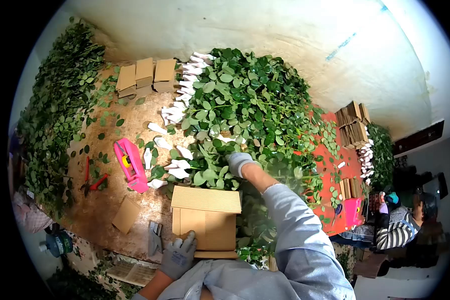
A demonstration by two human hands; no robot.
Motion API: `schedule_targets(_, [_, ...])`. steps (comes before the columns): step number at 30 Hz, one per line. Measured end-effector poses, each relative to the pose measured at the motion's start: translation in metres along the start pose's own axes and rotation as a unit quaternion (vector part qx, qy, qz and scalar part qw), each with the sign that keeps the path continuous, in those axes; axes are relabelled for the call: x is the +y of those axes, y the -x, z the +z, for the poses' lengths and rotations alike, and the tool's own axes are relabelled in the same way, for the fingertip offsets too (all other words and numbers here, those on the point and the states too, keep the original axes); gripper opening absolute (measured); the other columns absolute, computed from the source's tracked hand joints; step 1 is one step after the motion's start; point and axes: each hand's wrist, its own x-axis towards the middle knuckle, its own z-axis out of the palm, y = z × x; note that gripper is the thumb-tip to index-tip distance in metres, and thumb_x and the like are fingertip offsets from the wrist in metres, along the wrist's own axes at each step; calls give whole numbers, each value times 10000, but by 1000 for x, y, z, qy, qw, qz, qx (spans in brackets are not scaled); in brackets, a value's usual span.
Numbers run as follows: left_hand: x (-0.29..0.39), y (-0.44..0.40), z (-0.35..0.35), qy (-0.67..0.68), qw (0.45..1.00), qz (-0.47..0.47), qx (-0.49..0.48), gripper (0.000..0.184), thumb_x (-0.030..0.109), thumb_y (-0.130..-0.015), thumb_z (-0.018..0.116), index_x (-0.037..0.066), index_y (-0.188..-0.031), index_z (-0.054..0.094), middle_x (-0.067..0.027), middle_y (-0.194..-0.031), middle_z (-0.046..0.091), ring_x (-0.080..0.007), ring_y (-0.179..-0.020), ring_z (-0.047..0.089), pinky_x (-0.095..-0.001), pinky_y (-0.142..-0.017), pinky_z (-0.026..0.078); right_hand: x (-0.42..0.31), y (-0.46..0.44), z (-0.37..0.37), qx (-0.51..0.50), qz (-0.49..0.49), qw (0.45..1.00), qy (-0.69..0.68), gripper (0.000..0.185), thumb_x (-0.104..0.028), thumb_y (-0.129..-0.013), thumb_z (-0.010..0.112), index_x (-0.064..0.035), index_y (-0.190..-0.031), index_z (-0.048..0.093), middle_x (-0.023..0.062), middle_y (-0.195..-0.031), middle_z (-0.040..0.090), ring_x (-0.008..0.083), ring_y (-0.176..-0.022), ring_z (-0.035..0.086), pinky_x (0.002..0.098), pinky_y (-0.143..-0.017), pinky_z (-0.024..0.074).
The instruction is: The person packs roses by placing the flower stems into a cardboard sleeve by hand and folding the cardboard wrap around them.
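My left hand (178, 257), in a grey glove, rests on the lower left edge of an open cardboard piece (207, 225) at the table's front edge, its fingers partly spread on the board. Beyond the cardboard, my right hand (239, 162), also gloved, reaches into the leafy green stems (255, 105); leaves hide its fingertips. White wrapped bundles (177, 165) lie to the left of that hand, at the ends of the stems. A grey object (155, 238) with a metal edge lies just left of the cardboard.
A pink tape dispenser (131, 166), red-handled cutters (93, 182) and a flat cardboard piece (126, 215) lie on the left. Cardboard stacks (145, 72) stand at the back. More foliage (60, 110) lines the far left. Another person (397, 227) sits at right by a red table (330, 170).
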Motion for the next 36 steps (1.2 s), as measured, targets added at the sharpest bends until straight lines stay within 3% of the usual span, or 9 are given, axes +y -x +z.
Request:
schedule_targets(7, [-4,-1,5,-40,999,22,24,407,227,-911,589,86,-1289,637,-87,-1457,572,-255,-893,597,-437,-742,490,-33,17,18,122,17,981,152,313,-187,-991,543,-107,-1204,758,129,-1252,706,308,-1122,677,431,-862,557])
schedule_targets(9, [-2,-1,3,-54,998,14,35,424,238,-880,621,95,-1279,637,-83,-1444,580,-256,-879,599,-435,-741,490,-26,16,18,96,6,986,134,305,-179,-992,526,-55,-1175,736,157,-1260,682,334,-1158,659,435,-878,560])
schedule_targets(12, [5,-4,-9,-52,998,8,33,440,240,-848,644,88,-1261,631,-83,-1436,583,-258,-896,600,-428,-753,490,-22,16,16,38,52,997,48,323,-199,-1014,528,-136,-1246,744,159,-1332,665,333,-1231,644,440,-955,562])
schedule_targets(16, [7,-3,-11,-72,996,13,49,452,234,-820,652,71,-1241,623,-84,-1437,580,-261,-923,604,-423,-768,489,-21,19,6,28,74,995,59,312,-178,-982,575,-128,-1223,766,152,-1387,642,339,-1237,641,448,-912,583])
schedule_targets(22, [7,0,-5,-51,997,7,53,426,219,-824,632,51,-1216,630,-105,-1432,583,-264,-965,607,-426,-780,492,-9,55,-62,281,134,934,175,268,-235,-965,572,-159,-1171,726,93,-1237,602,287,-1163,543,438,-861,441])
schedule_targets(31, [2,5,7,-24,996,4,90,436,228,-861,588,42,-1251,648,-126,-1441,576,-279,-1028,606,-452,-811,499,20,111,-133,548,100,820,132,221,-124,-852,633,-137,-1065,691,149,-1332,570,340,-1164,567,479,-947,462])
schedule_targets(33, [5,5,3,-21,997,4,80,442,238,-855,596,43,-1247,656,-126,-1455,562,-283,-1062,599,-457,-825,498,11,128,-140,547,114,825,91,217,-138,-848,635,-131,-1059,687,168,-1357,560,360,-1147,578,502,-954,459])
schedule_targets(35, [7,7,5,-17,997,-1,79,451,231,-855,594,42,-1260,655,-126,-1466,549,-285,-1083,592,-454,-836,495,7,128,-139,314,178,932,42,301,-217,-875,632,-141,-1155,712,194,-1326,563,390,-1180,585,528,-992,450])
schedule_targets(36, [8,7,1,-11,998,-4,69,452,225,-862,584,39,-1268,653,-128,-1467,549,-287,-1080,592,-455,-838,494,6,127,-135,298,181,936,55,303,-221,-881,628,-147,-1159,720,192,-1315,566,392,-1193,581,536,-1008,440])
